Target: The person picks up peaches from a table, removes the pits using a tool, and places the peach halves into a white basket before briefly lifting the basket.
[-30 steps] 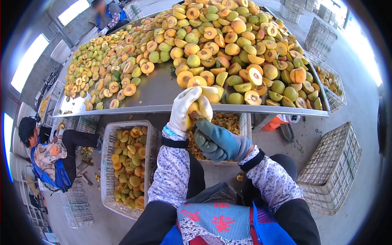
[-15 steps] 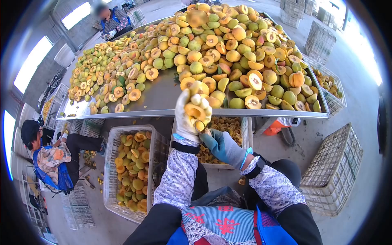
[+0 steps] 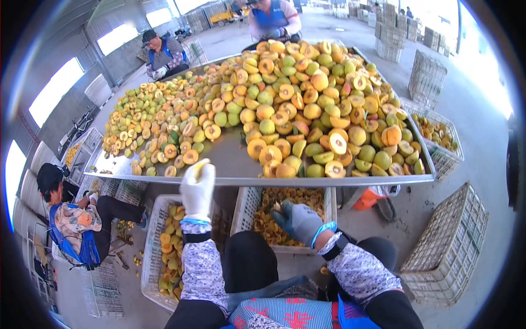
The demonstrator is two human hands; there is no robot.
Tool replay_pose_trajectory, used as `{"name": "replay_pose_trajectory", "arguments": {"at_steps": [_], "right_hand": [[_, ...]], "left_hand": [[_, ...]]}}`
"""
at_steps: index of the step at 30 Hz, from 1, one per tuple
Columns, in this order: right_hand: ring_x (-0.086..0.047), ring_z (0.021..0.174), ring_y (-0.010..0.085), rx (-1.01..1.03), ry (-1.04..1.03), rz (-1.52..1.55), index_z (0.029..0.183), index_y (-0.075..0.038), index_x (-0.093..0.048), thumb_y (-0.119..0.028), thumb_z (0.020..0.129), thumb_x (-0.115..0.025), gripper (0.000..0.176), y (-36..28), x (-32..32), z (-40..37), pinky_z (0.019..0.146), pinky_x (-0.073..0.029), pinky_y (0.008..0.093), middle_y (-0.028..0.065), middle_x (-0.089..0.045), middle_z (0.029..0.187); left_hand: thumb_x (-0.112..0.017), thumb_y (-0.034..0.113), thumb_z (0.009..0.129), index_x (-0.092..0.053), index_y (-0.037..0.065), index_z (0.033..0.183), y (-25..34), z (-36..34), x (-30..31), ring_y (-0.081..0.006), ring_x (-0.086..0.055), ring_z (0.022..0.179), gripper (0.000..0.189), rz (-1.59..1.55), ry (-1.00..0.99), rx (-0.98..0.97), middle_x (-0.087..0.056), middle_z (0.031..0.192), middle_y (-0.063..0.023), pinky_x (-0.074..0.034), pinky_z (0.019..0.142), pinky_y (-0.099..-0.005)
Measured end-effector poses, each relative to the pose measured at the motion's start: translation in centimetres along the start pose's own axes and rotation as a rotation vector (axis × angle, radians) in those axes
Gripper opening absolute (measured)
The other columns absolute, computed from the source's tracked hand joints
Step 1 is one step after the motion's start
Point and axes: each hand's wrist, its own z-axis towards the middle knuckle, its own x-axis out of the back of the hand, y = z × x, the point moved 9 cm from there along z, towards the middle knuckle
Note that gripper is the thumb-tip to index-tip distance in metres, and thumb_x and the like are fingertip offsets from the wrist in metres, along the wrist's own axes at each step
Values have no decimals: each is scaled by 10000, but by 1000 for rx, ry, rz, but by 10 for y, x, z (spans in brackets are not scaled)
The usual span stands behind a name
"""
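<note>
My left hand (image 3: 198,192), in a white glove, is raised at the table's near edge above the left crate. Its fingers are closed on a peach half (image 3: 201,165), mostly covered by the glove. My right hand (image 3: 298,222), in a blue-grey glove, is over the middle crate (image 3: 239,219) of peach scraps (image 3: 267,223). Its fingers are curled round something small whose tip shows near the thumb; I cannot make out what it is. In front, a heap of halved yellow peaches (image 3: 307,104) covers much of the metal table (image 3: 230,148).
A white crate (image 3: 149,263) of peach halves stands by my left knee. At right are a stacked crate (image 3: 449,247) and another crate (image 3: 457,156) with fruit. One co-worker (image 3: 76,214) sits at left; two more people (image 3: 274,22) (image 3: 163,55) sit beyond the table.
My hands have separated: the left moved left with the peach half, the right down over the scrap crate. The view has tilted up, showing another person behind the table.
</note>
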Motion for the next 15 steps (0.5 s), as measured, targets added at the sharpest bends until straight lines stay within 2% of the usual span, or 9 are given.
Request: {"name": "replay_pose_trajectory", "arguments": {"at_steps": [1, 2, 4, 5, 6, 8, 10, 14, 15], "right_hand": [[-665, 829, 455, 14, 2, 17, 1004, -36, -667, -374, 963, -628, 342, -2, 1, 1, 722, -515, 527, 249, -691, 854], [-668, 834, 450, 18, -5, 39, 1020, -33, -669, -368, 964, -628, 343, -2, 1, 0, 722, -514, 524, 250, -694, 866], [-670, 833, 447, 1, -32, 9, 1039, -27, -672, -355, 966, -629, 339, 1, 2, 0, 722, -516, 516, 254, -694, 868], [-671, 833, 445, -12, -42, -3, 1049, -25, -674, -348, 967, -629, 337, 3, 4, 2, 722, -517, 512, 256, -693, 869], [-671, 832, 443, -7, -33, -3, 1054, -24, -675, -345, 967, -629, 336, 4, 6, 3, 720, -518, 509, 258, -693, 870], [-673, 831, 439, -3, -29, 2, 1062, -23, -678, -340, 968, -629, 334, 6, 8, 1, 716, -520, 503, 261, -692, 871], [-674, 817, 436, 26, -8, -3, 1029, -21, -675, -332, 966, -634, 320, 4, 9, -1, 705, -520, 504, 254, -692, 857], [-671, 812, 442, 52, 46, -25, 1009, -39, -674, -358, 969, -622, 325, -2, 17, 0, 714, -518, 524, 242, -696, 850], [-670, 812, 444, 52, 61, -36, 1009, -48, -674, -373, 972, -615, 333, -3, 18, -1, 722, -518, 532, 237, -698, 851]], "left_hand": [[-709, 240, 908, -727, 8, 1107, 21, 3, -30, -204, -707, 961, 307, 3, -66, -44, -749, 1057, -135, -532, 897, -321], [-716, 261, 907, -718, 17, 1142, 33, 5, -62, -181, -687, 995, 339, 42, -158, -3, -739, 1093, -122, -520, 912, -309], [-700, 464, 859, -689, 37, 1211, 47, 8, -118, -299, -671, 1118, 553, 166, -346, 108, -709, 1185, -186, -490, 993, -374], [-700, 495, 830, -673, 56, 1250, 46, 5, -144, -319, -642, 1171, 608, 193, -454, 194, -685, 1233, -197, -478, 1016, -387], [-680, 466, 829, -661, 71, 1246, 39, 7, -169, -345, -624, 1184, 574, 390, -465, 108, -667, 1246, -205, -486, 1000, -409], [-667, 432, 830, -641, 76, 1230, 43, 5, -198, -364, -616, 1174, 537, 395, -463, 28, -657, 1229, -211, -492, 980, -433], [-660, 425, 827, -628, 68, 1210, 50, 0, -215, -377, -620, 1151, 524, 462, -586, -81, -658, 1192, -218, -494, 967, -442], [-793, 400, 737, -635, 62, 1225, 50, 1, -207, -350, -641, 1129, 614, 321, -643, 19, -669, 1199, -201, -497, 962, -424], [-790, 375, 733, -654, 46, 1155, 31, 8, -208, -326, -682, 1010, 553, 199, -502, 7, -709, 1081, -179, -523, 898, -430]]}}
